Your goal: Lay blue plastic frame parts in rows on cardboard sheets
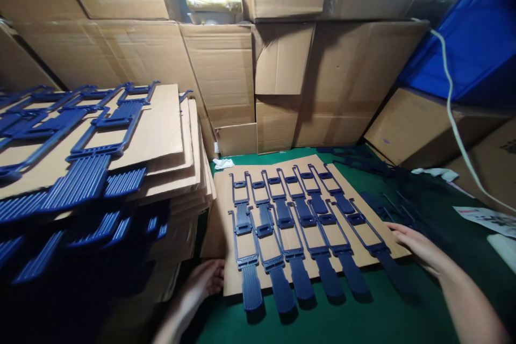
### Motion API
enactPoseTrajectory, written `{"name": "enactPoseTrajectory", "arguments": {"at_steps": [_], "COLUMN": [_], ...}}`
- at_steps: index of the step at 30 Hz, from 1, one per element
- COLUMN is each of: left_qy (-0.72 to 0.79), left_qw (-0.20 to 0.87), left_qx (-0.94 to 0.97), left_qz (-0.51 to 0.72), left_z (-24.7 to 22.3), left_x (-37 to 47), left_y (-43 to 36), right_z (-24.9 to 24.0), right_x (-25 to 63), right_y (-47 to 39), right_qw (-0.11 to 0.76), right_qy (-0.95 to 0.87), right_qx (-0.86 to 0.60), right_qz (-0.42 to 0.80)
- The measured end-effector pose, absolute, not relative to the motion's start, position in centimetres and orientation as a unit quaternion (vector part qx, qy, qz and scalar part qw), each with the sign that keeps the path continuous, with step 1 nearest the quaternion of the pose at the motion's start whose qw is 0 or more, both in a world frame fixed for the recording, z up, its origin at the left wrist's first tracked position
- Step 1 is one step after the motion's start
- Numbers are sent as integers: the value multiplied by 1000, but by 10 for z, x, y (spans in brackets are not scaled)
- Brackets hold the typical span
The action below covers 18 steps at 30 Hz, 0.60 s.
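Note:
A cardboard sheet (268, 278) lies at a slant above the green table, bearing two rows of dark blue plastic frames (282, 231) with flat ribbed ends. Several ribbed ends of the near row stick out past its front edge. My right hand (417, 244) grips the sheet's right edge, thumb on top and the other fingers mostly hidden beneath. At the left edge, my left hand (206, 278) has its fingers curled against the cardboard. Another piece of cardboard (215, 231) shows under the sheet's left side.
To the left rises a tall stack of cardboard sheets (189, 164) layered with similar blue frames (107, 140). More dark parts (387, 201) lie on the green table (322, 317) at right. Cardboard boxes (342, 86) wall the back; a white cable (451, 102) hangs right.

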<state>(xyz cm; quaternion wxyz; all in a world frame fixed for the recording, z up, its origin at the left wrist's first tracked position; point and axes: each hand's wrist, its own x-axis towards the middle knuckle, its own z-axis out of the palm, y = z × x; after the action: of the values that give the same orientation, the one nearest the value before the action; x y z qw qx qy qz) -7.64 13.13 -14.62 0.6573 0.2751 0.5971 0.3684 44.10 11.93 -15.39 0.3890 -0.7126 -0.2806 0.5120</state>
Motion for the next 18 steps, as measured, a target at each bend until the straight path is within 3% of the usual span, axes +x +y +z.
{"name": "enactPoseTrajectory", "arguments": {"at_steps": [4,9,13,18], "left_qy": [594,626,591,518], "left_qw": [651,612,654,688], "left_qx": [287,295,327,286], "left_qz": [375,382,341,419], "left_z": [-150,-146,-140,-142], "left_x": [-69,-60,-58,-53], "left_y": [132,129,122,117], "right_z": [-168,-171,-165,-165], "right_x": [443,436,431,424], "right_y": [124,116,112,113], "right_qw": [361,356,366,387], "right_qy": [-284,-275,-241,-253], "right_qx": [-739,-650,-646,-648], "right_qz": [492,613,625,605]}}
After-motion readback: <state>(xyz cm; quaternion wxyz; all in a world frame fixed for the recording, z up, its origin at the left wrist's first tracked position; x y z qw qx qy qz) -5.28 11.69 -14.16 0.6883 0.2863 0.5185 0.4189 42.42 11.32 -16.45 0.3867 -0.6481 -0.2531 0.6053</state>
